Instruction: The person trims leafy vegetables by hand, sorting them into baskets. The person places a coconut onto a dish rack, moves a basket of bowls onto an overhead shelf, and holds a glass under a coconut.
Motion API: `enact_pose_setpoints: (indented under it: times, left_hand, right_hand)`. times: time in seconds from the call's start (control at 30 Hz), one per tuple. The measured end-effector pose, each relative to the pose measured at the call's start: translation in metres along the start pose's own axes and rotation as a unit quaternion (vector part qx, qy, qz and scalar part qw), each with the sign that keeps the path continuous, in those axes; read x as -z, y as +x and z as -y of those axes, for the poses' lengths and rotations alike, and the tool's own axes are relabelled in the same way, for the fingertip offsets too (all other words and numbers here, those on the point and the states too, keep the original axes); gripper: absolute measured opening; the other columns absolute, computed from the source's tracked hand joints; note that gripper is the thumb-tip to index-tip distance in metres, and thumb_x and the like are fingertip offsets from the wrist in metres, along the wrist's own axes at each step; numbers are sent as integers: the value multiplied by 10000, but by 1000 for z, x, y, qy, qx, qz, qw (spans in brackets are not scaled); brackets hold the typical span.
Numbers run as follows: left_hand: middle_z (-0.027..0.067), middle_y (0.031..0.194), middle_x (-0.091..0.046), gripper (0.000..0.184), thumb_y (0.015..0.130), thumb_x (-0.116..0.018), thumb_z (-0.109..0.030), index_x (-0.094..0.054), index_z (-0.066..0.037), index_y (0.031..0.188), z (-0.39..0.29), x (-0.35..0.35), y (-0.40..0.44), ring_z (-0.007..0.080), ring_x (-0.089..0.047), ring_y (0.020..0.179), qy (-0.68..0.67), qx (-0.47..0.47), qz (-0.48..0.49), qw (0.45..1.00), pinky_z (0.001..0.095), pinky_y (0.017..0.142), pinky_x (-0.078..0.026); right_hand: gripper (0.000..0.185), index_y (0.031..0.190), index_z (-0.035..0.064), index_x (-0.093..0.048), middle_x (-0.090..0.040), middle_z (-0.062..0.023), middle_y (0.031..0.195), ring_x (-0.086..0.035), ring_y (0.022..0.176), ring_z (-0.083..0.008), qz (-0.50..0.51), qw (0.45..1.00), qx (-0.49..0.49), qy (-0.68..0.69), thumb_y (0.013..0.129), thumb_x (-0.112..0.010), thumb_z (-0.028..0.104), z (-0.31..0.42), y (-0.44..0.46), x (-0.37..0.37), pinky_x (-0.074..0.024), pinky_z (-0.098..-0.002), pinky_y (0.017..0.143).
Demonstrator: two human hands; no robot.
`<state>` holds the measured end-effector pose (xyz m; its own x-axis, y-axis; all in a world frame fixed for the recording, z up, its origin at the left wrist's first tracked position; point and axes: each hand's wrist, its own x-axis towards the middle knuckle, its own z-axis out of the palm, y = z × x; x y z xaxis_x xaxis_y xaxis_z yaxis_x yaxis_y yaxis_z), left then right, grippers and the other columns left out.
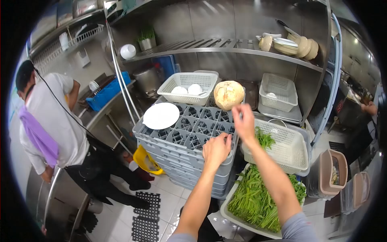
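Left hand (pixel 217 150): above the near right part of the grey rack stack (pixel 181 161), fingers curled; whether they grip its grid cannot be told.
Right hand (pixel 244 124): raised, apart from the left, fingers bent toward the thumb just beside the lower right of the round tan object; blur hides whether it touches or pinches anything.
Round tan object (pixel 229 94): at the rear right corner of the rack stack, mottled pale and brown, to the right of the perforated basket.
Grey rack stack: several compartmented trays piled on one another, the top grid mostly exposed.
White plate (pixel 161 115): lying on the left part of the top tray.
Perforated basket (pixel 171 98): at the rear left of the stack, containing two white rounded pieces.
White basket (pixel 296 158): right of the stack, with a green sprig (pixel 264 140) at its left end.
Leafy greens (pixel 252 197): heaped in a pale tub (pixel 224 210) below the white basket, beneath the right forearm.
Metal shelf (pixel 213 50): above and behind, bearing stacked beige bowls (pixel 308 48) at right.
Co-worker (pixel 60 121): at far left, back turned, a purple cloth (pixel 40 135) over the shirt.
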<state>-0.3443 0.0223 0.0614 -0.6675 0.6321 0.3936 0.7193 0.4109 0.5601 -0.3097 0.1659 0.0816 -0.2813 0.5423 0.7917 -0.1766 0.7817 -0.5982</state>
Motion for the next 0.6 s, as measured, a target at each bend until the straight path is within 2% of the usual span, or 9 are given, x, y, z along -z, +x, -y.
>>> enact_pose_setpoints:
  times: [0.03, 0.13, 0.17, 0.33, 0.37, 0.43, 0.5, 0.57, 0.6]
  left_hand:
    - [124, 721, -695, 265, 936, -578, -364, -724, -149, 985, 0, 3, -2, 377, -680, 717, -9, 4, 0, 1000, 486, 646, -528]
    - [196, 710, -684, 272, 942, -562, -351, -708, -122, 956, 2, 3, 1, 404, -676, 662, -19, -27, -9, 999, 504, 615, -546]
    - [146, 691, -690, 268, 929, -586, -360, -720, -128, 938, 2, 4, 2, 383, -676, 656, -8, -21, -4, 1000, 491, 603, -538]
    - [167, 628, -662, 262, 928, -590, -366, -716, -136, 920, 1, 6, 4, 376, -665, 597, -9, -22, -1, 1000, 475, 554, -529]
    - [165, 621, -660, 260, 925, -594, -365, -715, -135, 926, 0, 7, 5, 371, -667, 596, -4, -17, 13, 1000, 469, 550, -529]
    - [159, 632, -665, 252, 921, -602, -359, -713, -133, 931, 2, 4, 6, 366, -668, 598, -15, -22, -4, 1000, 464, 546, -528]
    - [154, 643, -671, 245, 916, -609, -353, -711, -131, 935, 0, 4, 5, 361, -670, 600, -21, -34, -20, 999, 459, 542, -526]
    - [154, 687, -684, 248, 947, -568, -322, -665, -99, 896, 1, 4, 3, 363, -666, 577, -60, -50, -53, 996, 466, 535, -535]
    - [117, 737, -699, 197, 935, -596, -281, -671, -98, 939, 0, 5, 2, 333, -672, 612, -89, -46, -75, 992, 437, 552, -535]
  right_hand:
    - [233, 1024, 7, -630, -604, -145, 945, -615, 870, -277, 9, 999, -9, -36, 898, -652, 201, -18, 26, -8, -481, -380, 783]
    - [527, 1286, 32, -548, -507, -231, 1290, -531, 1194, -401, 76, 981, -36, -174, 904, -636, 383, -60, 93, -25, -437, -440, 1004]
    - [601, 1344, 21, -509, -488, -236, 1327, -518, 1207, -410, 101, 965, -67, -234, 905, -625, 414, -67, 109, -29, -432, -442, 1016]
    - [889, 1377, -77, -443, -499, -286, 1349, -518, 1247, -381, 154, 931, -210, -254, 804, -702, 550, -119, 143, -55, -407, -424, 1061]
    - [889, 1377, -77, -443, -499, -286, 1349, -518, 1247, -381, 159, 928, -213, -260, 804, -702, 550, -123, 138, -59, -407, -424, 1061]
    - [951, 1353, -98, -454, -515, -295, 1335, -525, 1248, -358, 114, 954, -253, -112, 749, -739, 579, -130, 130, -62, -410, -407, 1057]
    - [852, 1303, -78, -489, -520, -272, 1309, -527, 1226, -335, 105, 967, -229, -49, 722, -811, 456, -98, 118, -54, -423, -385, 1038]
    - [792, 1279, -39, -499, -507, -235, 1304, -503, 1238, -329, 86, 986, -102, -98, 698, -841, 377, -80, 94, -53, -413, -385, 1047]
    - [752, 1254, -2, -505, -496, -194, 1288, -488, 1232, -324, 90, 989, -24, -111, 677, -854, 331, -65, 77, -50, -408, -391, 1049]
